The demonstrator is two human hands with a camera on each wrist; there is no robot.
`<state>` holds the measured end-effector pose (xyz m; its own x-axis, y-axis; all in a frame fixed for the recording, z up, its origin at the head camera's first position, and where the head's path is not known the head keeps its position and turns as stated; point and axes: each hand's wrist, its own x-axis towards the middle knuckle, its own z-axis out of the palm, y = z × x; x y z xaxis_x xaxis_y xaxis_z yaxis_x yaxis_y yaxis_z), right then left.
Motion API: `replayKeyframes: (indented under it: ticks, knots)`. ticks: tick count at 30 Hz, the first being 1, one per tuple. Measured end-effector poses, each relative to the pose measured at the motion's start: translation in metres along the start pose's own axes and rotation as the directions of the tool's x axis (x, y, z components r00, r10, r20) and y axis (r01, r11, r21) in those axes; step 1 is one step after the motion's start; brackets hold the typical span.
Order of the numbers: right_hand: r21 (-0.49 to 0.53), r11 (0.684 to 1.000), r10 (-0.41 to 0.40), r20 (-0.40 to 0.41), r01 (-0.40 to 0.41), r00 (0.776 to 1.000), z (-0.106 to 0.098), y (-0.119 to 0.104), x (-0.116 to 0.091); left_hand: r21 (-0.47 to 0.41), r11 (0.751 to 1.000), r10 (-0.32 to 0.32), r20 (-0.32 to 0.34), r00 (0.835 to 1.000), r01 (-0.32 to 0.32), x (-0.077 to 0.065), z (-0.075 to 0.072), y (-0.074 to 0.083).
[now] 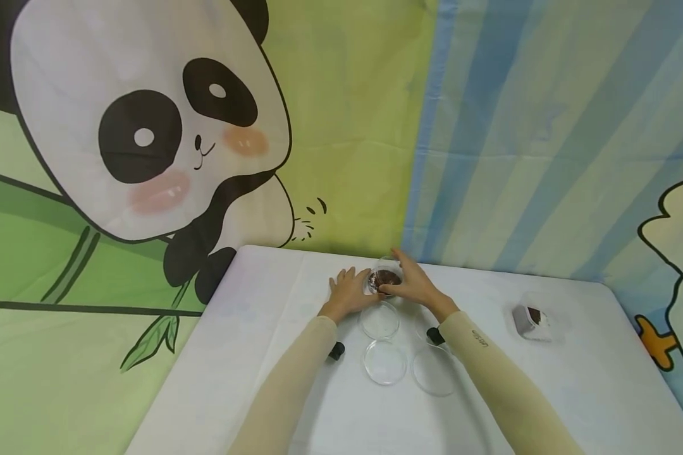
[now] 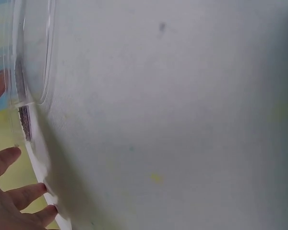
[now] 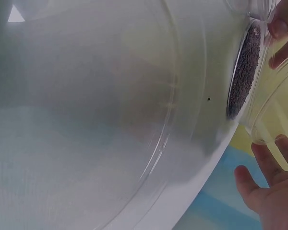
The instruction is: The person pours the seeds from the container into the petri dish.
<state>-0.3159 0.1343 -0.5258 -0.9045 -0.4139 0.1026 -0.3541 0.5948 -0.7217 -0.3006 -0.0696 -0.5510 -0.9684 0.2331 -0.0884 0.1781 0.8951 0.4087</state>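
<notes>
A clear petri dish [image 1: 388, 282] holding small dark-brown grains [image 3: 245, 72] lies near the table's far edge. My left hand [image 1: 350, 292] grips its side between thumb and index finger, with the other fingers spread. Tilted over the far side of this dish is a clear round lid [image 3: 265, 106]. My right hand [image 1: 418, 285] holds that lid by its rim between thumb and fingers. In the left wrist view, the left fingertips [image 2: 13, 152] show close to the dish's side.
Clear round dish pieces [image 1: 385, 363] lie on the white table [image 1: 296, 297] between my forearms, one partly behind the right wrist. A small clear box [image 1: 530, 322] with dark contents stands at the right. A printed cloth backdrop [image 1: 347, 158] hangs right behind the far edge.
</notes>
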Motion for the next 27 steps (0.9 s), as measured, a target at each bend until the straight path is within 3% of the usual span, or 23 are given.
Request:
replayKeyframes:
  ticks: [10, 15, 27]
  knots:
    - [-0.186, 0.983, 0.013, 0.025, -0.008, 1.000, 0.011, 0.005, 0.009, -0.129, 0.990, 0.071, 0.091, 0.993, -0.059, -0.002, -0.005, -0.022]
    - [-0.264, 0.964, 0.039, 0.064, -0.020, 0.997, 0.016, 0.006, 0.013, -0.191, 0.979, 0.096, 0.101, 0.990, -0.075, -0.001, -0.005, -0.031]
    - [-0.278, 0.960, 0.063, 0.093, -0.035, 0.994, 0.019, 0.003, 0.015, -0.194, 0.976, 0.116, 0.095, 0.989, -0.096, 0.000, -0.001, -0.035]
